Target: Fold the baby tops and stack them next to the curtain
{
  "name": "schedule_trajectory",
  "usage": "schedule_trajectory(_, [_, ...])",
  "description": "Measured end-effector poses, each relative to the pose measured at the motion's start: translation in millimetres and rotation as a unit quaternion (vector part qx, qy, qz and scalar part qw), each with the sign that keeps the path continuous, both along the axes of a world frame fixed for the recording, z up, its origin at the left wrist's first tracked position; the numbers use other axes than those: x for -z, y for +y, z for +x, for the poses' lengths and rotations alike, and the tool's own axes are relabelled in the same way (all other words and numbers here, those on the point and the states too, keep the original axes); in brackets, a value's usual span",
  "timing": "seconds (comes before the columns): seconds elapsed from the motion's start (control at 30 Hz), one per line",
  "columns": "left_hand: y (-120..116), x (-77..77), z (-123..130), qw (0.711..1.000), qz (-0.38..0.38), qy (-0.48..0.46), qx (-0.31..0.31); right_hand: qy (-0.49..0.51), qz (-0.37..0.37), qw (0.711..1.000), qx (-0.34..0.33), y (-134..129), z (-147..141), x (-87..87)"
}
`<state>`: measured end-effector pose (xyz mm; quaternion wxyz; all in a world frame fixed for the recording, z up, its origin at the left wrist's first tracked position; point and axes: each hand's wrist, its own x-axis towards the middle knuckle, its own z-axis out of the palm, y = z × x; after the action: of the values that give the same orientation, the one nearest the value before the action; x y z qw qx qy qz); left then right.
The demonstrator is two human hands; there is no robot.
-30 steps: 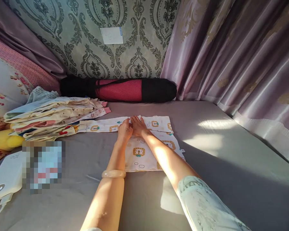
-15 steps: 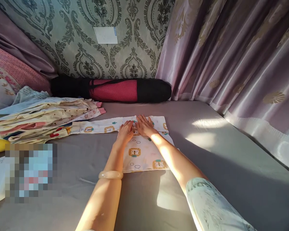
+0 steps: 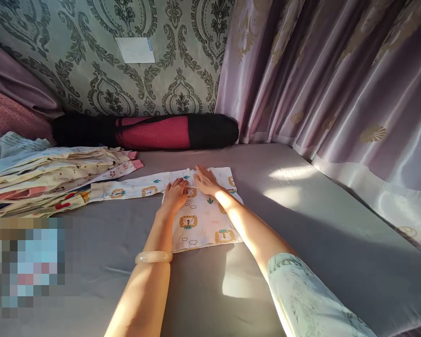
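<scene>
A white garment [image 3: 203,220] printed with lion faces lies on the grey sheet, one sleeve stretched out to the left and touching the clothes pile. On its upper middle, my left hand [image 3: 176,193] rests with bent fingers close together; what is under the fingertips is hidden. My right hand [image 3: 206,180] lies flat beside it, fingers spread over the garment's upper part. The garment's right sleeve appears folded across the top. A pale bangle [image 3: 153,257] circles my left wrist.
A pile of small clothes [image 3: 56,173] lies at the left. Along the wall stretches a black and red rolled bag [image 3: 152,132]. Purple curtains [image 3: 301,70] hang at the right. The grey sheet [image 3: 301,234] has sunlit patches. A blurred-out item is at the lower left.
The whole view has shifted, moving the scene slightly left in the picture. My right hand's fingers have slid a little across the garment, away from my left hand.
</scene>
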<state>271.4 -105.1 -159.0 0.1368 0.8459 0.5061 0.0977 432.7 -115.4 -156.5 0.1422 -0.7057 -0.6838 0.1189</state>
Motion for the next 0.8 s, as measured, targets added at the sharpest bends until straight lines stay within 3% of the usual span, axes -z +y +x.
schedule_trajectory(0.17, [1.0,6.1,-1.3,1.000,0.017,-0.013,0.008,-0.055,-0.005,0.997,0.055,-12.5,21.1,-5.7])
schedule_trajectory(0.57, [1.9,10.2,-2.9,0.999,0.027,-0.027,0.012,-0.067,-0.028,0.996,0.042,-21.1,26.1,4.9])
schedule_trajectory(0.8, [16.8,-6.5,-18.7,0.991,-0.006,-0.134,-0.024,-0.026,-0.050,0.997,0.058,-18.5,40.1,-6.0])
